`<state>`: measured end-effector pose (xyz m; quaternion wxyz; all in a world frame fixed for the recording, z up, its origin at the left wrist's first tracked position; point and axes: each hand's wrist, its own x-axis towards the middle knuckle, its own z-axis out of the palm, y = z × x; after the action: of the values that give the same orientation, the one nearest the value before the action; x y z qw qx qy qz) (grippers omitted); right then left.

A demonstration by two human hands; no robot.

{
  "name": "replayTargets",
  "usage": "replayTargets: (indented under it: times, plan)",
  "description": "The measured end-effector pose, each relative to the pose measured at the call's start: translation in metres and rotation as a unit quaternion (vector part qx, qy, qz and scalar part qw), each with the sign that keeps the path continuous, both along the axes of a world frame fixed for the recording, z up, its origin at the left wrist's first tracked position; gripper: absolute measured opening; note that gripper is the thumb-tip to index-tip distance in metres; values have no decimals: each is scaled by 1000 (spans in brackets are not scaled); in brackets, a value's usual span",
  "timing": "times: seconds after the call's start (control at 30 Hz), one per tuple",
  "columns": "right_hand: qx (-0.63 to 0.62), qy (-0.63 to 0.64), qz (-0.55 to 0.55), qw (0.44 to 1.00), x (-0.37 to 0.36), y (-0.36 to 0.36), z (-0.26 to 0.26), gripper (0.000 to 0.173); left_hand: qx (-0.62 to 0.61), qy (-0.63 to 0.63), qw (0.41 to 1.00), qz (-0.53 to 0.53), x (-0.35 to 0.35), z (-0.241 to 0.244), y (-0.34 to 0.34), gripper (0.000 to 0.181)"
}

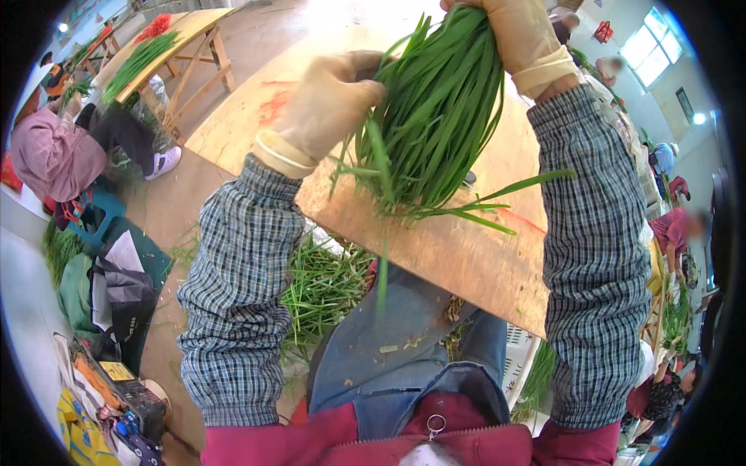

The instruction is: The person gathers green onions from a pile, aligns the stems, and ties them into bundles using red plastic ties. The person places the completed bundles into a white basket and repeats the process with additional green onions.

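Observation:
A thick bunch of green leaves that look like garlic chives (437, 110) hangs over the front of a plywood tabletop (489, 274), its lower ends at the board. My gloved right hand (518, 35) grips it near the top; the fingertips are partly cut off by the frame's upper edge. At the bunch's left side, my gloved left hand (332, 99) is blurred, its thumb and fingers closed around the outer leaves. Several loose blades (489, 204) stick out sideways at the bottom, and one blurred blade (382, 279) hangs past the table edge.
Cut leaves (326, 285) are heaped below the table, left of my knees. A white plastic crate (518, 361) stands at my right. Leftward, a seated person (58, 145) works beside another wooden table (192, 35). Bags (116, 297) lie at left. Several people are at right.

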<state>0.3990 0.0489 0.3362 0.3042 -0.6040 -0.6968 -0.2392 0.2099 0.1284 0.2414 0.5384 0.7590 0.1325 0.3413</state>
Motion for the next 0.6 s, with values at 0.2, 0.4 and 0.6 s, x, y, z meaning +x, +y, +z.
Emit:
replayTargets:
  times: [0.2,0.4,0.6]
  plan:
    - [48,-263,-167,949,29,28,-16,11,-66,-153,967,192,-45,-59,12,35]
    - [21,-283,-199,938,2,23,-6,15,-106,-195,935,277,-84,-104,-21,29]
    - [-22,335,-78,939,-16,21,-4,18,190,-87,943,260,-26,-39,-28,78]
